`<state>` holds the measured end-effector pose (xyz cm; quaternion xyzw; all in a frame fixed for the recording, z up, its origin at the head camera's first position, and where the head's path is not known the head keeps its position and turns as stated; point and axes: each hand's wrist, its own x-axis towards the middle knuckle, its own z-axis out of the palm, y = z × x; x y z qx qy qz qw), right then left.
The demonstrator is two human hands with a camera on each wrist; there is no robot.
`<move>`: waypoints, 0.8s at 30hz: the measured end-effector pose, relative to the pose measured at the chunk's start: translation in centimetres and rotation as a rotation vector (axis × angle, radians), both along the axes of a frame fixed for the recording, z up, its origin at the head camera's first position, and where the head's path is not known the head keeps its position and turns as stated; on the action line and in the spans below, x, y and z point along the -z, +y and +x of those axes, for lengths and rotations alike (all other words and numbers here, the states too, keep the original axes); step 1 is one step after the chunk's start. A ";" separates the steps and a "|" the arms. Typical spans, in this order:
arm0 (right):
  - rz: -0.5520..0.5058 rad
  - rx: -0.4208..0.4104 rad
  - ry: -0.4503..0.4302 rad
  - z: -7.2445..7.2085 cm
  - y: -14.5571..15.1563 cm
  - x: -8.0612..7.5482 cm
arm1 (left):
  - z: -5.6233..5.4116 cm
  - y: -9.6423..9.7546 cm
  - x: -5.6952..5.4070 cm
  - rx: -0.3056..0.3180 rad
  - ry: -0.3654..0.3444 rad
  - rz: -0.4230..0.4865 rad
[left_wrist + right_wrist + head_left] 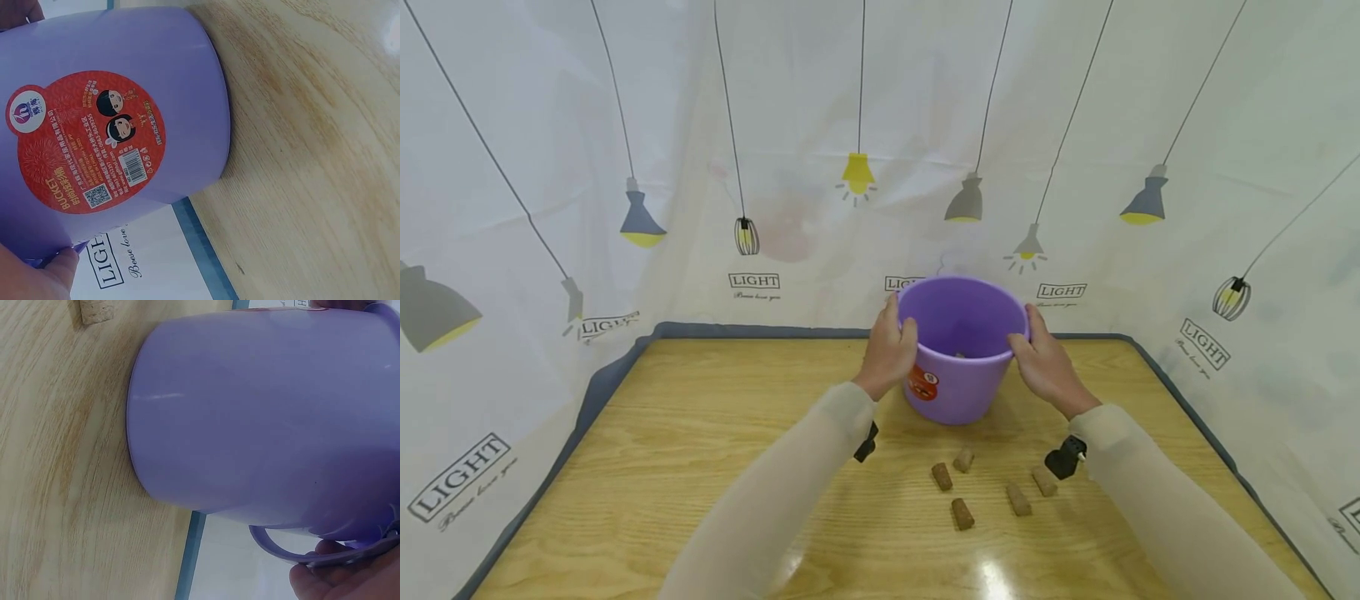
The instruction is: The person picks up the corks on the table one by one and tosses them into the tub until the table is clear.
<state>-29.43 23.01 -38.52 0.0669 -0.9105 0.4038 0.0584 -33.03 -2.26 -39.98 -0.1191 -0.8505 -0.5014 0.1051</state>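
A purple bucket (958, 387) with a red sticker (94, 140) is held between both hands, its base on or just above the wooden table. My left hand (889, 350) grips the rim on the left side, thumb at the rim's edge. On the opposite side my right hand (1047, 362) grips the rim, and in the right wrist view its fingers (312, 584) are by the purple handle (281, 550). Just the top of something small and tan shows inside the bucket. Several corks (962, 514) lie loose on the table in front of the bucket.
The wooden table (700, 467) has a dark blue border (760, 332) along its back and sides. A white cloth (805, 108) printed with lamps hangs behind and at both sides. One cork (97, 310) shows near the bucket's base in the right wrist view.
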 end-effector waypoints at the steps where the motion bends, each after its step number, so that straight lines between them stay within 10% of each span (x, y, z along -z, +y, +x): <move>1: 0.001 -0.003 0.001 0.0 0.0 0.0 | 0.0 0.0 0.0 0.000 0.000 0.001; 24: -0.003 -0.059 0.117 0.6 0.7 -0.2 | 0.1 0.0 0.0 -0.001 -0.014 0.018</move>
